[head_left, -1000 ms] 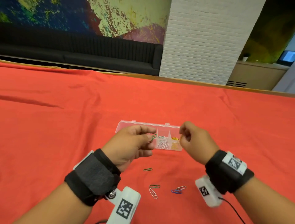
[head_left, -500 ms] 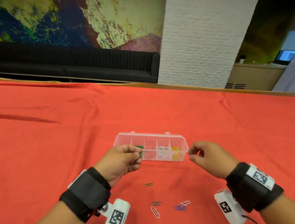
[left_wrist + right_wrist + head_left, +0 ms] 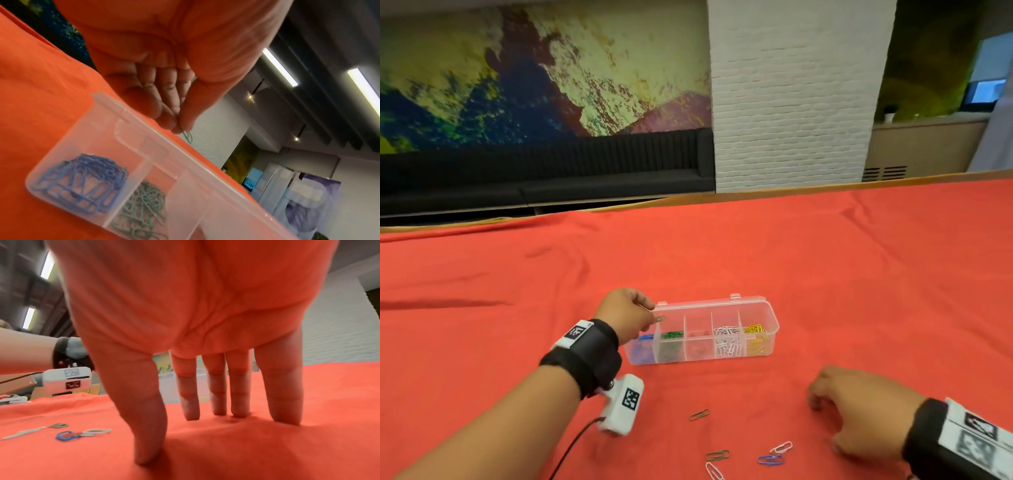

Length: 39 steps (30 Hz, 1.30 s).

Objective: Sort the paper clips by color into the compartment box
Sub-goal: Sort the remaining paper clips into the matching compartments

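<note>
A clear compartment box (image 3: 770, 310) lies open on the red cloth, holding blue, green, red, white and yellow clips in separate cells. My left hand (image 3: 654, 317) hovers over its left end, thumb and forefinger pinching a green paper clip (image 3: 660, 319). In the left wrist view the pinched clip (image 3: 188, 137) hangs above the box rim (image 3: 144, 123), with the blue pile (image 3: 82, 183) and green pile (image 3: 144, 206) below. My right hand (image 3: 859, 407) rests on the cloth right of the loose clips, holding nothing, with straight fingers (image 3: 216, 394) touching the cloth.
Loose clips lie on the cloth near me: a green one (image 3: 699, 414), another green (image 3: 717, 455), a white one (image 3: 714, 471), a blue one (image 3: 769, 459) and a pale pink one (image 3: 781, 447). The table's far edge (image 3: 756, 193) runs behind the box.
My left hand carried the green clip from in front of the box to above its left end. My right hand dropped away from the box onto the cloth at the right.
</note>
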### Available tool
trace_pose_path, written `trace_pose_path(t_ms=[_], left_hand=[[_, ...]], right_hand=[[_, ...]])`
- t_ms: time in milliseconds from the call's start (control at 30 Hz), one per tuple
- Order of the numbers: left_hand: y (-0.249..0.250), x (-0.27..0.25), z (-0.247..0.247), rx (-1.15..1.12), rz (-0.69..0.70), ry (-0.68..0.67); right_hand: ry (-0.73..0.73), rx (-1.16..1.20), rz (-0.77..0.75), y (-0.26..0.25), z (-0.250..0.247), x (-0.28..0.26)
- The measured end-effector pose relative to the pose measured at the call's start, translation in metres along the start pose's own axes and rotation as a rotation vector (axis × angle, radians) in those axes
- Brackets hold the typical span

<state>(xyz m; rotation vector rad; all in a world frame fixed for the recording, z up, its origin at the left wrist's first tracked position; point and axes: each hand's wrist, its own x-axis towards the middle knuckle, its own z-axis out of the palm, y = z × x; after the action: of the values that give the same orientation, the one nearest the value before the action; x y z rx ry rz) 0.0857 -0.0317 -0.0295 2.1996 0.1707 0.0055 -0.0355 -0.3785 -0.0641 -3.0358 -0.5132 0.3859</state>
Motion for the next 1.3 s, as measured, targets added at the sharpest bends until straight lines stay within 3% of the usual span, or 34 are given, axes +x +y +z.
trace_pose_path(t_ms=[100, 167, 267, 333, 433, 500, 600, 800, 900, 1000, 1300], left_hand=[[0.003, 0.002, 0.004, 0.011, -0.01, -0.058], [0.004, -0.002, 0.005, -0.011, 0.024, -0.017], [0.002, -0.021, 0.004, 0.051, 0.199, 0.078], [-0.005, -0.045, 0.01, 0.259, 0.362, -0.056], [-0.021, -0.081, 0.033, 0.741, 0.569, -0.396], [-0.03, -0.092, 0.046, 0.843, 0.643, -0.455], [-0.032, -0.096, 0.057, 0.828, 0.648, -0.447], [-0.022, -0.106, 0.061, 0.858, 0.618, -0.45], [-0.016, -0.108, 0.062, 0.765, 0.652, -0.45], [-0.013, -0.111, 0.069, 0.72, 0.648, -0.532], [-0.018, -0.12, 0.07, 0.895, 0.806, -0.524]], right_hand=[[0.021, -0.005, 0.002, -0.001, 0.002, -0.001], [0.032, -0.023, 0.01, -0.004, 0.001, -0.001], [0.05, -0.042, 0.027, -0.01, 0.0, -0.002], [0.052, -0.041, 0.041, -0.013, 0.0, -0.002], [0.066, -0.007, 0.039, -0.019, 0.0, -0.004], [0.082, 0.07, 0.015, -0.024, 0.0, -0.007], [0.094, 0.2, -0.052, -0.035, -0.001, -0.01], [-0.092, 0.324, -0.118, -0.055, 0.005, -0.007], [-0.084, 0.319, -0.094, -0.058, 0.007, -0.003], [-0.072, 0.309, -0.07, -0.06, 0.009, 0.0], [-0.001, 0.254, -0.112, -0.063, 0.015, 0.0]])
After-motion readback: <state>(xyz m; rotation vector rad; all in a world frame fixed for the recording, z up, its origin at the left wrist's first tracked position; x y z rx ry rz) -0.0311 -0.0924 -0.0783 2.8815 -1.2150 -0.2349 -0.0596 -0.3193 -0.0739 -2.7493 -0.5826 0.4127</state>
